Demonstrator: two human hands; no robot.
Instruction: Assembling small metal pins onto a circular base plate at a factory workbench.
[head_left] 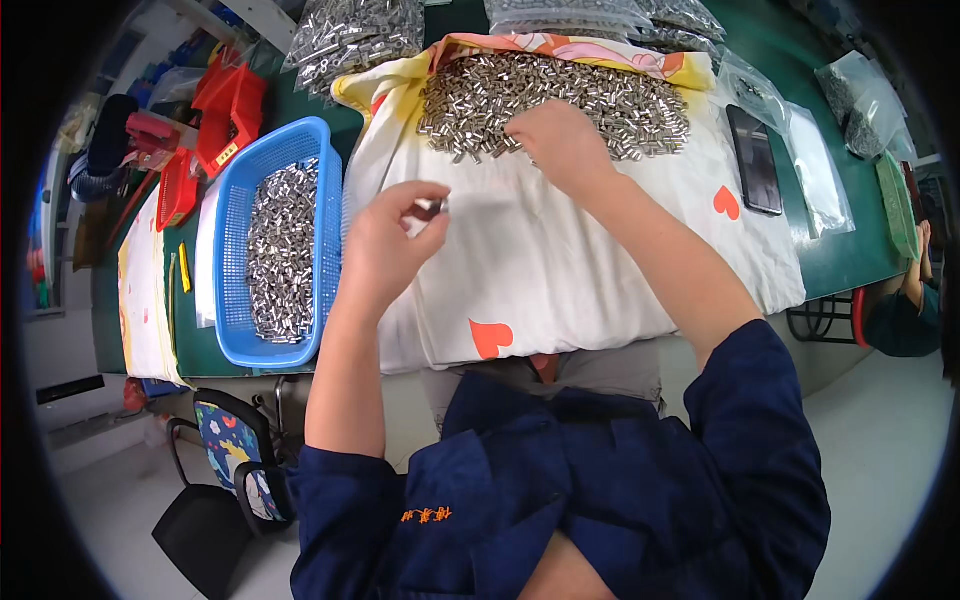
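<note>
The left hand, half curled, pinches a small metal piece. Beyond, the right hand bunches its fingers at a heap of metal tubes, any grip hidden; the raised cloth edge behind probably stops tubes rolling away.

The pieces are silvery, the cloth white with red hearts.
</note>
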